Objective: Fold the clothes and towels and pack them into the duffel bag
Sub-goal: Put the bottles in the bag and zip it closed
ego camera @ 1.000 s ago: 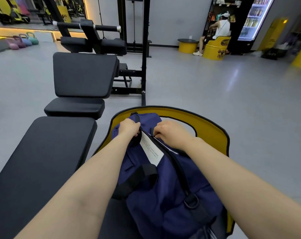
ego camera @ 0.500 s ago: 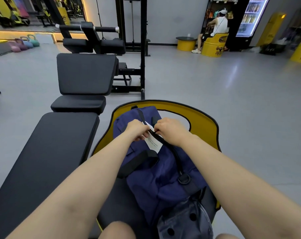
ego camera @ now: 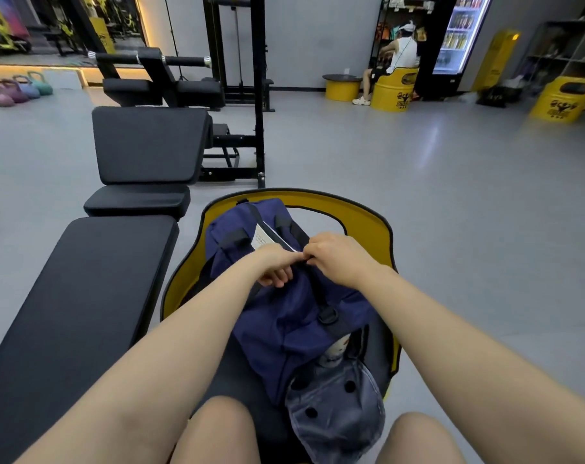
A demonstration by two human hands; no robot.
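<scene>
Both hands, left (ego camera: pixel 277 267) and right (ego camera: pixel 334 257), have been drawn nearer along the bag (ego camera: pixel 284 316), pinching its zip; zipping seems underway, requiring a steady pull.

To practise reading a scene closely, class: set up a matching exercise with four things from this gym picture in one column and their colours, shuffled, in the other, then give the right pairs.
Things:
1. duffel bag
2. flat bench pad
3. chair shell
4. tag on the bag

Colours:
A. white
B. yellow
C. navy blue
D. black

Pairs: 1-C, 2-D, 3-B, 4-A
</scene>
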